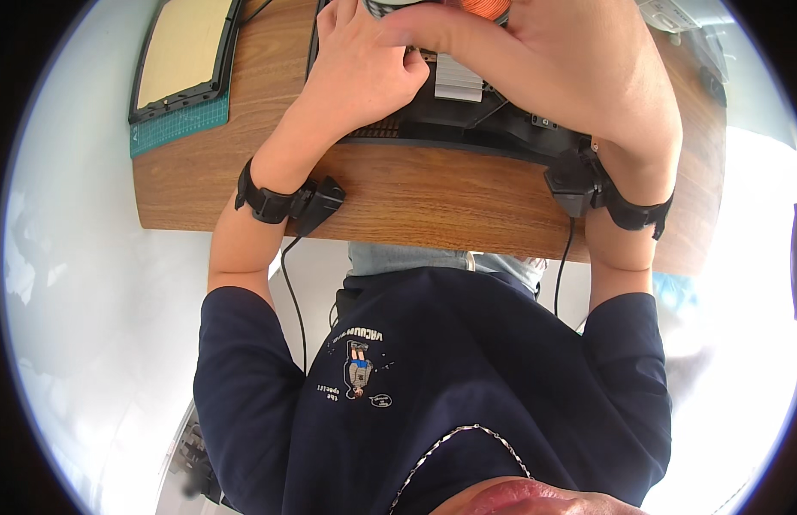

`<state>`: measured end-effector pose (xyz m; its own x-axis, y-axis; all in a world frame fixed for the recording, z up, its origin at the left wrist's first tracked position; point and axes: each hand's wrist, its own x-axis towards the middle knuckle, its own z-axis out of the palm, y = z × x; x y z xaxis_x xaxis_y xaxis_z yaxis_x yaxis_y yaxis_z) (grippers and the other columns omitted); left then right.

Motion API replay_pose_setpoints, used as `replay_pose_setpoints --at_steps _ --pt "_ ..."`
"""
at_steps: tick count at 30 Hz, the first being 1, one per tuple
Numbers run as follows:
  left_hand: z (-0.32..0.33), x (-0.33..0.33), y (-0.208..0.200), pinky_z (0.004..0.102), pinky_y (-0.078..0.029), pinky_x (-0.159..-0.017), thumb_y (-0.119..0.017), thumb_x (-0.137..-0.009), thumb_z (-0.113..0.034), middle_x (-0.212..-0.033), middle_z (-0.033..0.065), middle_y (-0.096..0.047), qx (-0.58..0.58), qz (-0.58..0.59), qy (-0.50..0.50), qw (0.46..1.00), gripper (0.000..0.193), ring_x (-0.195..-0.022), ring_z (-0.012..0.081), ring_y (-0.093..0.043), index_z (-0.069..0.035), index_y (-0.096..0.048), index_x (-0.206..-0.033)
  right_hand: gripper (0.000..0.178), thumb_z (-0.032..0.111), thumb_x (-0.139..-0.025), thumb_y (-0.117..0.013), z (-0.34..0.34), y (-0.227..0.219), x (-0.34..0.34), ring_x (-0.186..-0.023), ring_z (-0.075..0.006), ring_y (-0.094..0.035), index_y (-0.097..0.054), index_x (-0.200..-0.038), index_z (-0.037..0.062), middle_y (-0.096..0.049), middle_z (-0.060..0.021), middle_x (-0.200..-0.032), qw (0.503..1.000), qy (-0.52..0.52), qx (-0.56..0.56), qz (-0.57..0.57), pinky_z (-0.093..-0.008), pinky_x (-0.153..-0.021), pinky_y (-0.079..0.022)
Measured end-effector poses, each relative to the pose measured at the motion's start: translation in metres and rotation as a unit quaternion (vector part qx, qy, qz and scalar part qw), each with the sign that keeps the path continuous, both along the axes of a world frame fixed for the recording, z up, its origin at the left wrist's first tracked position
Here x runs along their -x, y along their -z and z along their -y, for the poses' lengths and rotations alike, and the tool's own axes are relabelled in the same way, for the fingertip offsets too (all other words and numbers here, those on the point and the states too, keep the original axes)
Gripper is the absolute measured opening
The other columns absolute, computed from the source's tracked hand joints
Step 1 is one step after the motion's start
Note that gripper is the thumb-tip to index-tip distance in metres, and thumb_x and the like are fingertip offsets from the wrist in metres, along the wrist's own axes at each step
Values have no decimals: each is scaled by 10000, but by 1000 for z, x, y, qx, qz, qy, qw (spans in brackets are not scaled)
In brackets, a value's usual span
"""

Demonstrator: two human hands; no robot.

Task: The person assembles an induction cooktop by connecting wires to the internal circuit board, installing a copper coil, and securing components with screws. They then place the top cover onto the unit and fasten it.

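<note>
Overlapping in view, left hand [364,73] and right hand [561,56] held over open black chassis [420,120], set on desk [433,193] seemingly for two-handed reach. Finned heatsink [458,79], orange coil [486,8] left exposed. Grip: cannot be told, fingertips cropped.

I'm looking steeply down through one head-worn fisheye camera, the shirt [450,360] filling the lower middle up close, the left hand [364,73] and right hand [557,69] showing at the top edge.

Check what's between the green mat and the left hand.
Only wooden tabletop shows between the green mat and the left hand, in the head view.
</note>
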<state>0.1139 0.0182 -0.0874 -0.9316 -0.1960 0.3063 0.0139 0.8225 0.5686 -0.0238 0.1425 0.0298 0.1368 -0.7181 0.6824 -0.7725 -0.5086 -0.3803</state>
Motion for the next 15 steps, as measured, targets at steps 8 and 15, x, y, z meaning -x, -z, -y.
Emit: replay_pose_setpoints --at_steps 8,15 --pt "-10 6 -21 433 -432 -1011 -695 -944 -183 -1268 115 -568 175 -27 -101 979 444 -1207 276 -530 -105 -532 -1349 404 53 -885 -701 1 0 0 -847 -328 -647 -626 -1281 20 -651 -142 -952 1000 -16 1 3 -375 -719 -527" --pt "0 13 -6 396 -474 -947 -720 -913 -78 -1295 130 -577 9 -145 -5 989 454 -1172 264 -583 -62 -544 -1331 409 15 -866 -697 4 6 5 -829 -333 -658 -631 -1270 6 -658 -150 -931 996 -64 49 30 -371 -710 -531"
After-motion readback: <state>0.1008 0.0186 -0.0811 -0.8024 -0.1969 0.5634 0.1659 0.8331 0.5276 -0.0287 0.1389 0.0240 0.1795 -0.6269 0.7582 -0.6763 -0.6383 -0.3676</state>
